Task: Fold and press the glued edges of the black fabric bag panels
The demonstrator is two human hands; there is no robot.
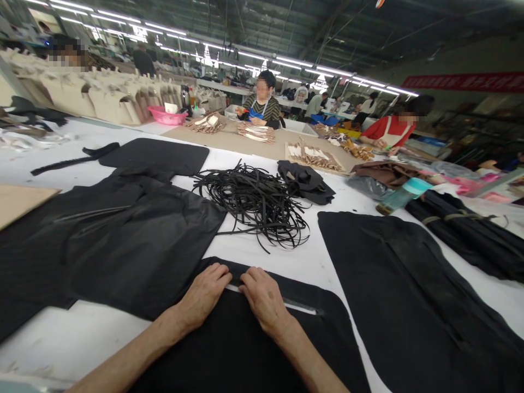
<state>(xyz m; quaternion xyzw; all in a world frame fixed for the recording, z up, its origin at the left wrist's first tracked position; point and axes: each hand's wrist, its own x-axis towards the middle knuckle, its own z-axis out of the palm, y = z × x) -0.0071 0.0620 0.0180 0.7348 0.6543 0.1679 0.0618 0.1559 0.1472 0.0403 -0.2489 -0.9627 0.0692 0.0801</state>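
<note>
A black fabric panel (229, 349) with rounded corners lies on the white tabletop in front of me. Across its upper part runs a narrow whitish strip (301, 307), partly covered by my hands. My left hand (208, 289) is closed at this strip, fingers curled and pressed on the black material. Close beside it, my right hand (264, 297) is closed the same way, its fingertips bent down onto the panel. Both thumbs are mostly hidden. Just beyond the hands sits a tangled heap of thin black strips (257, 202).
Black fabric pieces (143, 240) overlap on the left; another large black panel (393, 273) lies right. A bottle with a turquoise lid (405, 195) stands tilted in view near dark bundles (470, 229). Across the table, people work among cut pieces (256, 132) and a pink basket (167, 117).
</note>
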